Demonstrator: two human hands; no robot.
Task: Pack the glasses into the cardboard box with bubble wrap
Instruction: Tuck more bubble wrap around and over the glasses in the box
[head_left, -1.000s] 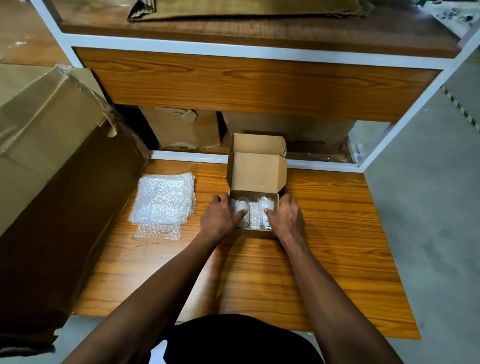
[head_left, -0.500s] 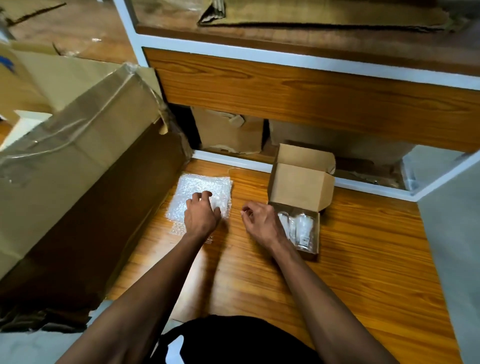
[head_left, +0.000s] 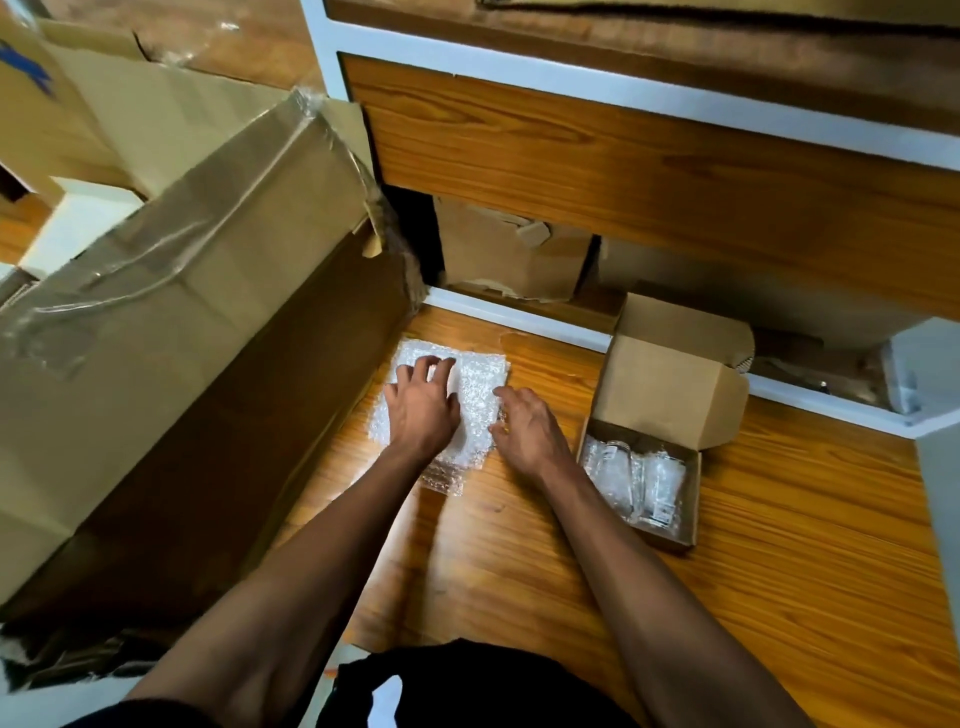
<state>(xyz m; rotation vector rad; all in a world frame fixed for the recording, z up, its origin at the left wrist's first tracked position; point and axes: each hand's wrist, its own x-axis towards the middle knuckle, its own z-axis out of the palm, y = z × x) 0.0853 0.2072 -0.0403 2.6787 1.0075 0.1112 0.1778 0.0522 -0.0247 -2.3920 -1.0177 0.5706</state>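
Observation:
A small cardboard box (head_left: 670, 384) stands open on the wooden table, lid flap up. Two clear glasses (head_left: 631, 475) lie inside it among bubble wrap. To its left lies a stack of bubble wrap sheets (head_left: 480, 384). My left hand (head_left: 423, 405) rests flat on the stack with fingers spread. My right hand (head_left: 524, 428) touches the stack's right edge, fingers loosely curled at the sheet; whether it pinches a sheet is unclear.
A large taped cardboard box (head_left: 182, 332) lies along the table's left side, close to the bubble wrap. A wooden shelf (head_left: 623, 150) overhangs the back, with more cardboard boxes (head_left: 509, 254) beneath it. Bare wooden table (head_left: 779, 545) extends right and in front of the small box.
Both hands left the small box and moved left onto the bubble wrap stack. The camera swung left, so the box now sits at the right.

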